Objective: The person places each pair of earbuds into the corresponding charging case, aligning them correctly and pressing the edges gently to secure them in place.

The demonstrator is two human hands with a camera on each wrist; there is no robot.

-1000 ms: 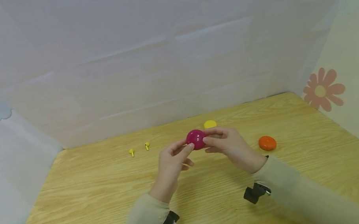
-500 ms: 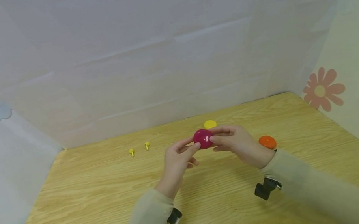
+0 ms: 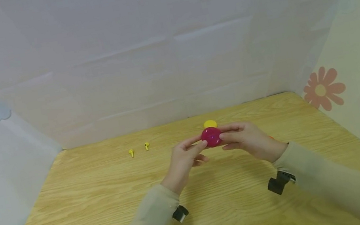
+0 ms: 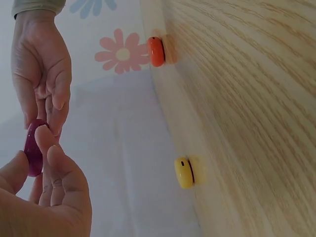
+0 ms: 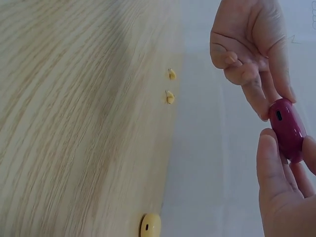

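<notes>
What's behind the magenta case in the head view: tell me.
The yellow case, on the table; the magenta case covers its lower edge and anything else directly behind.

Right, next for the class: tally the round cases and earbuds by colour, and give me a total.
Pink: 1 (pink case)
Orange: 1 (orange case)
Yellow: 3 (yellow case, two earbuds)
Total: 5

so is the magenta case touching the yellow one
Apart. The left wrist view shows a wide gap between the magenta case and the yellow case.
</notes>
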